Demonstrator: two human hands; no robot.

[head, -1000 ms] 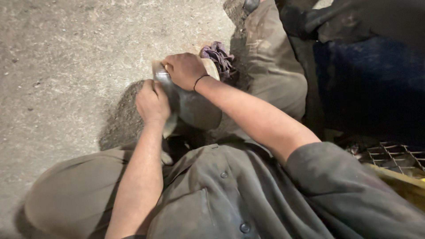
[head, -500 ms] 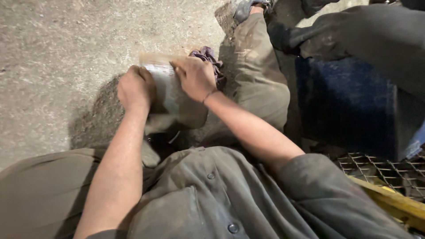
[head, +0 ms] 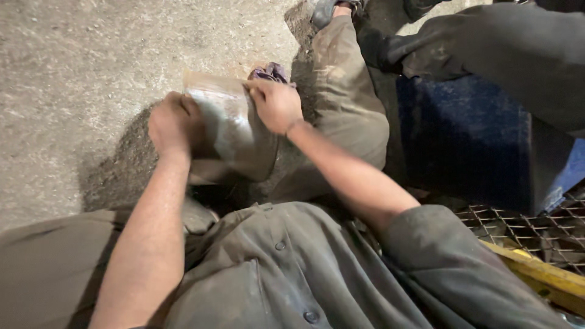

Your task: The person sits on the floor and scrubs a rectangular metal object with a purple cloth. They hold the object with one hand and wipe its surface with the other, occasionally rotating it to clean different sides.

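Left hand [head: 172, 125] curled tight on the left edge of a grey metal sheet piece [head: 234, 131], gripping it. Right hand [head: 275, 103] closed on the sheet's top right corner, fingers pinching it. Sheet sits upright between both hands, above the concrete floor [head: 79, 55], just left of the person's bent knee [head: 353, 116]. Purple rag [head: 271, 72] lies just behind the sheet. Wire mesh [head: 536, 228] well right of the sheet.

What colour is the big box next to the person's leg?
The box is dark blue, seen best in the head view.
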